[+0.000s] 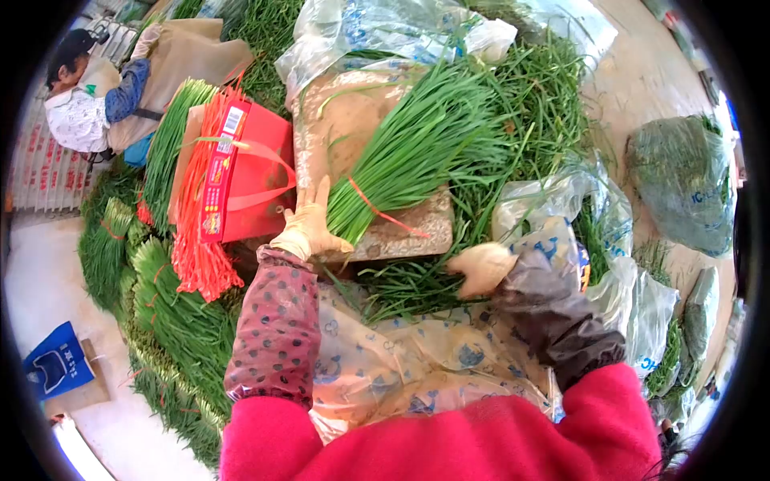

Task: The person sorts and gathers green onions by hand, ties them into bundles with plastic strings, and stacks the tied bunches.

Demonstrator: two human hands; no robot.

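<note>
Red clothing (481,441) lies nearest; the left hand (303,228), fingers splayed, touches the banded green bundle (417,144) just to its right, probably steadying it; whether the blurred right hand (484,268) grips, I cannot tell.

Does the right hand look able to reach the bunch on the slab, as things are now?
Probably yes: the right hand is close to the slab, and nothing seems to stand between it and the bunch.

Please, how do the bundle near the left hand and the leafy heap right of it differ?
The bundle is mostly aligned; the heap is tangled. A red strip crosses the bundle; I see none on the heap. Both have long green leaves.
</note>
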